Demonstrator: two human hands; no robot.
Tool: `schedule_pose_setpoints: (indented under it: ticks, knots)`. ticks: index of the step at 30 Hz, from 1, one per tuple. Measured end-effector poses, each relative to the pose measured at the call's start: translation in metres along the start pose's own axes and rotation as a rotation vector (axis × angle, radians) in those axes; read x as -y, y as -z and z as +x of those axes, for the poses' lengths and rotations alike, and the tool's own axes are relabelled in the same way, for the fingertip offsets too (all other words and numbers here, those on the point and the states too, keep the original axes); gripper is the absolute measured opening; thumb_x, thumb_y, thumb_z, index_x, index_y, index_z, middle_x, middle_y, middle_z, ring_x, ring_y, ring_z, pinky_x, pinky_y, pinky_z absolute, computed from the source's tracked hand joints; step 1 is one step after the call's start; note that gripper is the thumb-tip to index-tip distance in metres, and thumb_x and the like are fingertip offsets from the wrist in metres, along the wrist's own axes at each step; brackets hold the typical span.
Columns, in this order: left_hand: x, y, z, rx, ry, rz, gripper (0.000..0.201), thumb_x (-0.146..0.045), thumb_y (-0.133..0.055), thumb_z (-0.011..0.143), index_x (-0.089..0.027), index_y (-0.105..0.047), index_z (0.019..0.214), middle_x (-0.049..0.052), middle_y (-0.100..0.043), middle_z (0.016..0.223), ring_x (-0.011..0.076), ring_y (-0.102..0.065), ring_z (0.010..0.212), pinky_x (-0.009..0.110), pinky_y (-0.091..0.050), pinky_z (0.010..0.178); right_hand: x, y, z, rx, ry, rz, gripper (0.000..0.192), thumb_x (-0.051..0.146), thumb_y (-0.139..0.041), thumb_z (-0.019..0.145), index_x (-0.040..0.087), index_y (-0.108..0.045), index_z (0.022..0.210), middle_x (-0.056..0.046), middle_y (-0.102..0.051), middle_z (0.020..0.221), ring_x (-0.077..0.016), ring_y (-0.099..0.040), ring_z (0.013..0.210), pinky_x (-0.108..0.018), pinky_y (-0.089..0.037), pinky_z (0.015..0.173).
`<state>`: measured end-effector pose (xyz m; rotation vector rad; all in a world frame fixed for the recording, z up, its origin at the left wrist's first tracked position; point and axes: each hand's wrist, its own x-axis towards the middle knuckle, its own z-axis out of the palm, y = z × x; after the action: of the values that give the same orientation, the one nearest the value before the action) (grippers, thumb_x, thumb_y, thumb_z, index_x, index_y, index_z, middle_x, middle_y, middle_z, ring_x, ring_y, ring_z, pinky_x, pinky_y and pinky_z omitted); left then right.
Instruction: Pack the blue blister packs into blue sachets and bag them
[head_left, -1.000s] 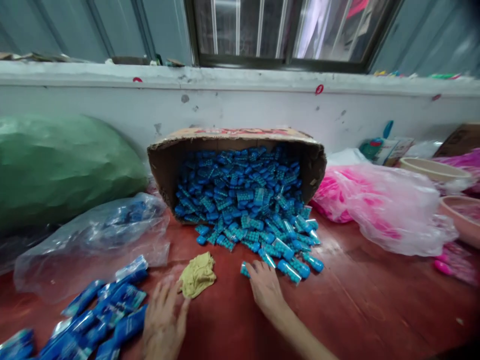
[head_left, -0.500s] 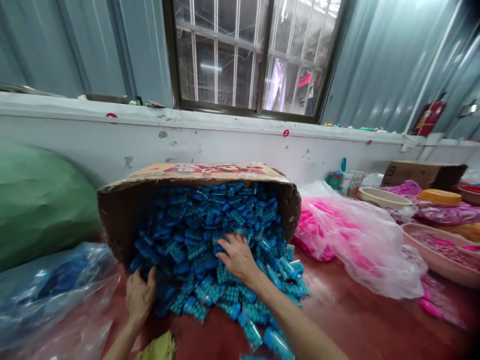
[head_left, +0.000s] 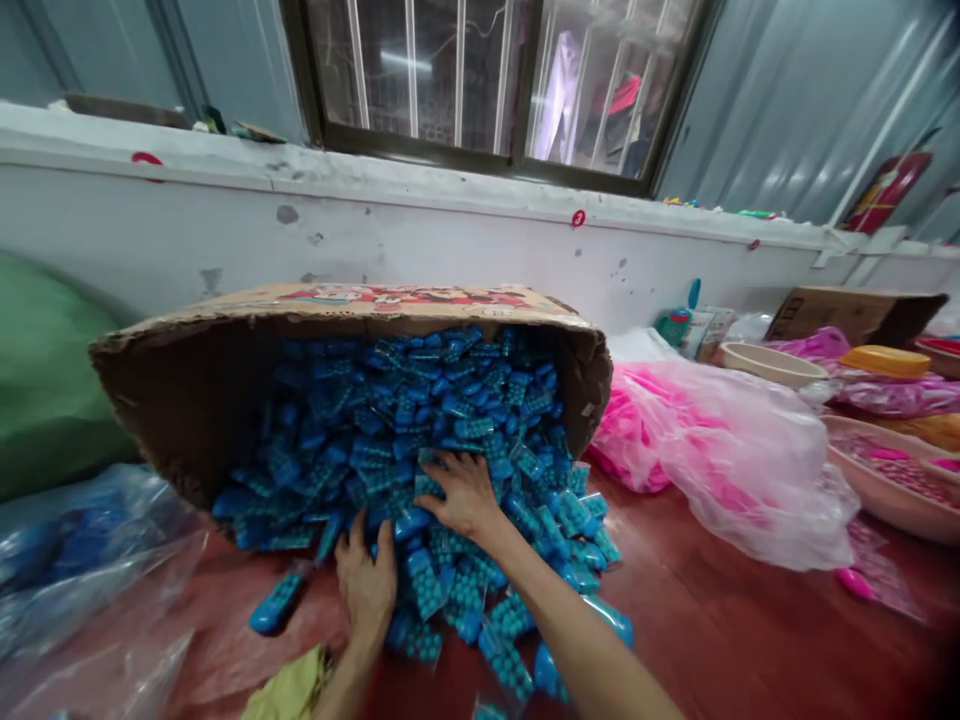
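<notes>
Blue packets (head_left: 420,430) spill from tipped cardboard box (head_left: 225,370) onto red table (head_left: 712,620) | left hand (head_left: 367,585), right hand (head_left: 465,495) at box mouth, fingers spread flat on pile, gripping nothing | most packets inside box, few outside.

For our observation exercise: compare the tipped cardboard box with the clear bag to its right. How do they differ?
The cardboard box is brown, stiff and opaque, lying on its side; the clear bag is soft, see-through and slumped. The box spills blue packets, which both hands reach into; the bag holds pink items, untouched. Both rest on the red table.
</notes>
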<state>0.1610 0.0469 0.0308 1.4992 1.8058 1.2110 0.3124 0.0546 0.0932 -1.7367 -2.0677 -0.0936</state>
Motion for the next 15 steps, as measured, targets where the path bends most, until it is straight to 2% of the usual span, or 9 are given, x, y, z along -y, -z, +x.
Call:
schedule_pose_setpoints:
  ticks: [6, 10, 13, 15]
  knots:
    - [-0.008, -0.005, -0.049, 0.098, -0.022, -0.202, 0.05, -0.039, -0.05, 0.075, -0.016, -0.047, 0.121, 0.016, -0.051, 0.121, 0.0272, -0.041, 0.117, 0.039, -0.027, 0.1, -0.003, 0.005, -0.034, -0.05, 0.029, 0.039, 0.042, 0.049, -0.053, 0.078, 0.028, -0.055, 0.114, -0.003, -0.058, 0.115, -0.0244, -0.046, 0.101, -0.038, -0.03, 0.087]
    - [-0.011, -0.012, -0.081, 0.07, -0.118, -0.105, 0.046, -0.034, -0.044, 0.08, -0.014, -0.047, 0.121, 0.015, -0.053, 0.12, 0.0252, -0.044, 0.113, 0.04, -0.03, 0.098, -0.018, 0.002, -0.068, -0.133, 0.045, 0.041, 0.04, 0.043, -0.053, 0.08, 0.022, -0.056, 0.115, -0.007, -0.059, 0.112, -0.024, -0.048, 0.101, -0.038, -0.031, 0.086]
    - [-0.013, -0.012, -0.099, 0.105, -0.18, 0.005, 0.045, -0.034, -0.038, 0.083, -0.014, -0.044, 0.123, 0.013, -0.052, 0.122, 0.0243, -0.043, 0.114, 0.042, -0.03, 0.098, -0.029, 0.0, -0.085, -0.18, 0.065, 0.049, 0.04, 0.041, -0.053, 0.08, 0.019, -0.057, 0.113, -0.008, -0.06, 0.11, -0.0247, -0.047, 0.104, -0.039, -0.031, 0.09]
    - [-0.015, -0.006, -0.109, 0.171, -0.186, 0.064, 0.049, -0.037, -0.037, 0.083, -0.012, -0.041, 0.126, 0.015, -0.048, 0.128, 0.0259, -0.038, 0.121, 0.044, -0.028, 0.1, -0.032, 0.002, -0.093, -0.176, 0.069, 0.03, 0.04, 0.041, -0.053, 0.08, 0.02, -0.056, 0.114, -0.007, -0.06, 0.111, -0.0258, -0.045, 0.108, -0.041, -0.029, 0.092]
